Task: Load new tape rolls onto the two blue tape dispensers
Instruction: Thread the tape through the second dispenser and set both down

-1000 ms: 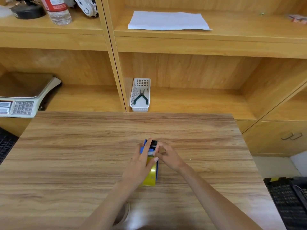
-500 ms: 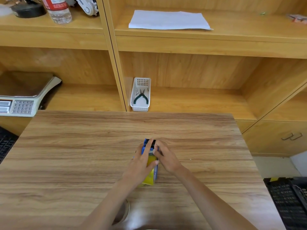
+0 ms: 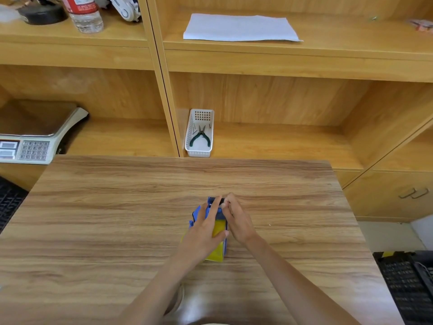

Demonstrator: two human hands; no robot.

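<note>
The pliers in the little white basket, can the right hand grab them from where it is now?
Probably not without letting go: the right hand is busy at the blue tape dispenser, and the pliers lie beyond the table's far edge, though nothing blocks them.

A shop back room or packing station, wooden shelving [image 3: 161,95] stood behind a wood-grain table [image 3: 117,219], a weighing scale [image 3: 35,137] with keypad on the left, pliers [image 3: 199,137] in a basket [image 3: 199,152], black crates [image 3: 410,285] alongside

The right hand [image 3: 237,220] has closed against the blue dispenser [image 3: 212,211].
</note>
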